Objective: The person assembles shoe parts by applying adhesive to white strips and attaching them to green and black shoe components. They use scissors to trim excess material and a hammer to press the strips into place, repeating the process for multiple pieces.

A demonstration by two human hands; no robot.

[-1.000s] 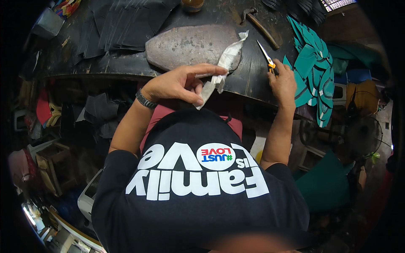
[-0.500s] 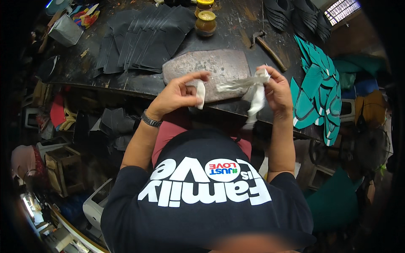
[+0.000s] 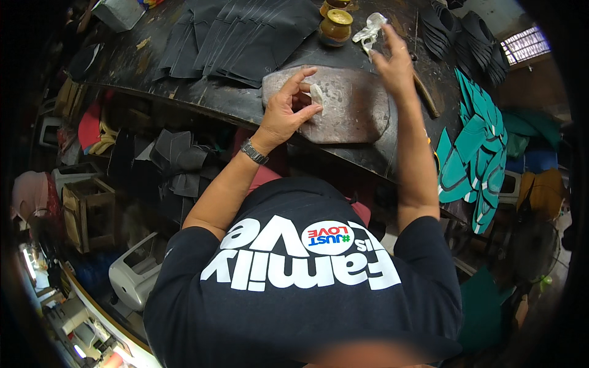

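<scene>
My left hand [image 3: 285, 116] is raised over the near left part of a worn stone slab [image 3: 356, 110]. A small white piece [image 3: 316, 97], like a scrap of cloth or plastic, is caught in its curled fingers, while the index finger arches above. My right hand [image 3: 396, 67] reaches past the slab's far right corner with thumb and fingers apart. Right by its fingertips is a crumpled white strip [image 3: 371, 29], thin and soft-looking, which seems to rest on the table. The right forearm partly covers a hammer's wooden handle [image 3: 426, 95].
Black cut sheets [image 3: 239, 40] lie fanned on the dark table [image 3: 129, 83] at the left. A yellow-rimmed pot [image 3: 335, 29] stands behind the slab, with another beyond it. Green cut pieces [image 3: 475, 153] overhang the right edge; curved black pieces [image 3: 478, 40] are stacked at the far right.
My right hand has moved forward from above the slab's near right side and let go of the white strip beyond it. My left hand keeps the small white piece over the slab.
</scene>
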